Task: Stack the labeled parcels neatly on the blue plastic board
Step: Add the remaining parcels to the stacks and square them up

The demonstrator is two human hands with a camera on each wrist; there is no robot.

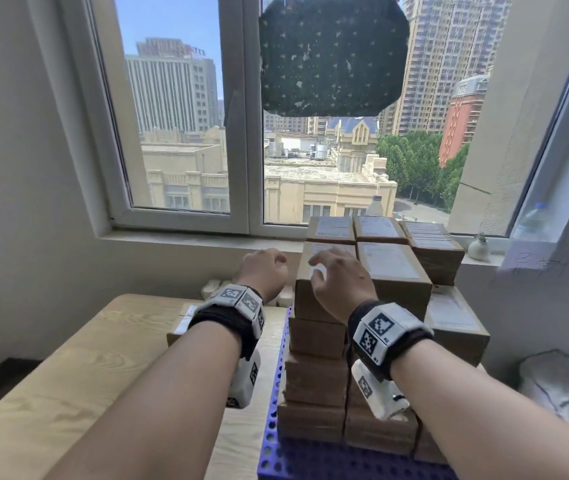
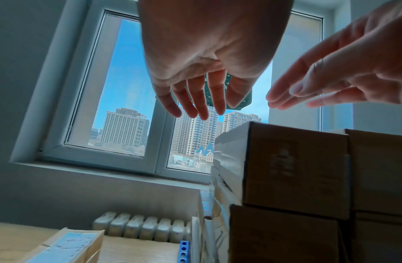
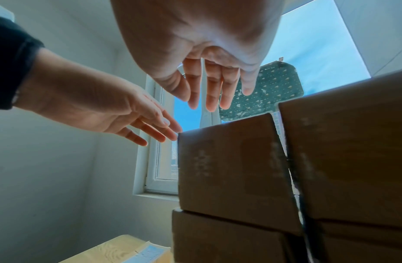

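Note:
Several brown cardboard parcels with white labels form a tall stack (image 1: 362,292) on the blue plastic board (image 1: 272,445). My right hand (image 1: 336,282) hovers just above the front-left top parcel (image 1: 305,292), fingers spread and holding nothing. My left hand (image 1: 264,270) is beside that parcel's upper left edge, also holding nothing. In the left wrist view the left hand (image 2: 195,99) hangs with relaxed fingers above the top parcel (image 2: 294,169). In the right wrist view the right hand (image 3: 213,94) is over the parcel (image 3: 231,169). One loose parcel (image 1: 181,323) lies on the table to the left.
The wooden table (image 1: 68,375) extends to the left of the board. A radiator (image 2: 141,227) sits under the window sill behind it. On the sill stand a bottle (image 1: 376,206), a small vase (image 1: 478,249) and a plastic bottle (image 1: 532,220). A white bag (image 1: 560,386) lies right.

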